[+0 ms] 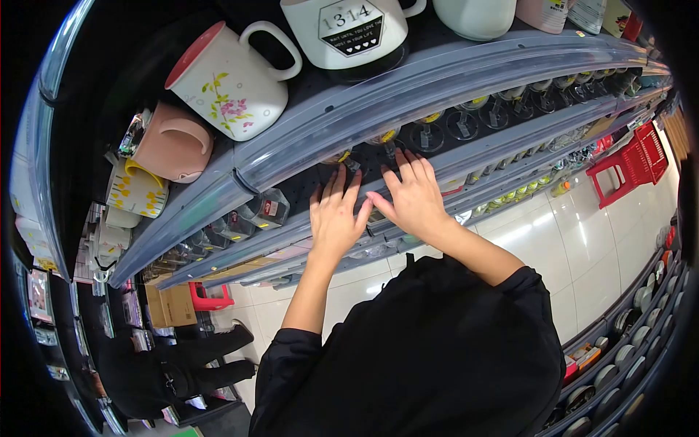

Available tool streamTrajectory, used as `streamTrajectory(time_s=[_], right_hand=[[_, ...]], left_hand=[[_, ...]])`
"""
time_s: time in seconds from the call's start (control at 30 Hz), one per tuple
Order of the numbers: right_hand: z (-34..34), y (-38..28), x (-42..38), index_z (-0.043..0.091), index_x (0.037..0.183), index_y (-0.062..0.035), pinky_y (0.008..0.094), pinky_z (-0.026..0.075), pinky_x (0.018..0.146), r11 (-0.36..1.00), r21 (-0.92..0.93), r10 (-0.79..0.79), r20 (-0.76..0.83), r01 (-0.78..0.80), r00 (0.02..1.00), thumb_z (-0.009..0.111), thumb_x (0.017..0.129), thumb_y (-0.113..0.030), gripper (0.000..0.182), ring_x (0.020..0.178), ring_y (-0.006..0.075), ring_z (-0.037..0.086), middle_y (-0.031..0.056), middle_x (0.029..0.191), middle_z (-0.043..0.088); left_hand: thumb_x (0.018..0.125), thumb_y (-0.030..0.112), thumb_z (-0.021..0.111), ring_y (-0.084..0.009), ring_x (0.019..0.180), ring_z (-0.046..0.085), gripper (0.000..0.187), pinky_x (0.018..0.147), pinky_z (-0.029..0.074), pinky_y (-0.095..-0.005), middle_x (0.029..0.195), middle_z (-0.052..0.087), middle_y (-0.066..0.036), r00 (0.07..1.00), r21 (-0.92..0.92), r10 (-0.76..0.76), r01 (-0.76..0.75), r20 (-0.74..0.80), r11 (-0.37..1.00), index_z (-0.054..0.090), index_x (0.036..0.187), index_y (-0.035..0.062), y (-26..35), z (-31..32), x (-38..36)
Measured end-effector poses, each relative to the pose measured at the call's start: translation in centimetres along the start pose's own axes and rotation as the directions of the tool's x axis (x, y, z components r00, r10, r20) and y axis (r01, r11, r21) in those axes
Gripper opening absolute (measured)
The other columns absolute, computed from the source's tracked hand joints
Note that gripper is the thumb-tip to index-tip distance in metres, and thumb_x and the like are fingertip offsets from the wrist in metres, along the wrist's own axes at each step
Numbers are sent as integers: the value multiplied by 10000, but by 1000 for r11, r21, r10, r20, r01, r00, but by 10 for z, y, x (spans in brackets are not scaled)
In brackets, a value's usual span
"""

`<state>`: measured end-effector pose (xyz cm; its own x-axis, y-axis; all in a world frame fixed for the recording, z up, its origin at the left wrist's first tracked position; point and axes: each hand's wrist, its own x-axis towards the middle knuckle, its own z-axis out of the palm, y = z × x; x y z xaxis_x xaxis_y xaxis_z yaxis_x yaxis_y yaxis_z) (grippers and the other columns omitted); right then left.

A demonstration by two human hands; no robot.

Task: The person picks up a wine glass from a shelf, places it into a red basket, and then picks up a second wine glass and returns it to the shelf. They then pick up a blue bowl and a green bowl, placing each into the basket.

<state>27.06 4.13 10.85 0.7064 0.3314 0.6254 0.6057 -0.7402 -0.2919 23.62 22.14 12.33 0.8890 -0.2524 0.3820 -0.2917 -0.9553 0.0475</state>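
My left hand (337, 213) lies palm down at a dark shelf (302, 177), its fingers spread and their tips close to a small glass item with a yellow label. To its right, my right hand (413, 193) reaches over the same shelf with its fingers extended near stemmed glasses (426, 137). The two thumbs come close together between the hands. Neither hand visibly grips an object. Clear square glasses (268, 209) stand left of my left hand. Above is a shelf edge with a clear strip (328, 124), bearing a floral mug (234, 84) and a 1314 mug (348, 33).
Pink (173, 144) and yellow-patterned mugs (137, 188) stand at the left. A person in black (171, 371) is at the lower left, near a cardboard box (173, 306) and red stool (211, 297). A red basket (644, 156) stands right; pans line shelves (626, 353) at lower right.
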Motion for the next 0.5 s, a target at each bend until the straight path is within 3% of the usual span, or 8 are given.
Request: streamTrajectory(time_s=[0.27, 0.33, 0.37, 0.43, 0.5], right_hand=[[-3, -1, 1, 623, 1101, 37, 492, 311, 1045, 1000, -12, 2, 11, -1, 1000, 608, 853, -462, 558, 1179, 421, 474, 321, 1228, 522], [-5, -1, 2, 620, 1112, 35, 488, 312, 1044, 1000, -16, -1, 7, 1, 1000, 607, 853, -463, 562, 1182, 419, 471, 315, 1232, 519], [-7, -1, 3, 612, 1133, 33, 484, 320, 1035, 1000, -4, 2, 21, -2, 1000, 619, 847, -450, 561, 1184, 419, 467, 315, 1235, 511], [-9, -2, 3, 606, 1146, 26, 480, 331, 1024, 1000, 2, 3, 25, -3, 1000, 629, 844, -435, 551, 1188, 421, 459, 315, 1241, 502], [-9, -1, 3, 607, 1135, 24, 484, 330, 1028, 1000, 14, 0, 25, 0, 1000, 629, 846, -432, 541, 1190, 424, 457, 312, 1243, 502]], left_hand=[[879, 403, 588, -328, 1213, 509, 530, 1066, 301, -500, 1379, 486, -191, 1000, -27, -29, 28, -8, 999, 554, 1291, 70, 1, -3, -1], [853, 271, 650, -342, 1173, 532, 455, 1047, 345, -480, 1293, 547, -181, 991, -169, -4, -18, -131, 985, 574, 1227, 22, 3, -12, -1], [853, 271, 650, -342, 1173, 532, 455, 1047, 345, -480, 1293, 547, -181, 990, -168, -2, -23, -144, 986, 574, 1227, 22, 3, -13, -4], [809, 114, 683, -352, 1113, 559, 372, 988, 413, -450, 1185, 596, -169, 969, -428, -72, -38, -237, 903, 595, 1152, -1, 2, -15, -19], [789, 9, 660, -357, 1004, 590, 288, 877, 468, -415, 1072, 624, -182, 933, -349, -4, -130, -360, 928, 619, 1073, -9, 9, -21, -35]])
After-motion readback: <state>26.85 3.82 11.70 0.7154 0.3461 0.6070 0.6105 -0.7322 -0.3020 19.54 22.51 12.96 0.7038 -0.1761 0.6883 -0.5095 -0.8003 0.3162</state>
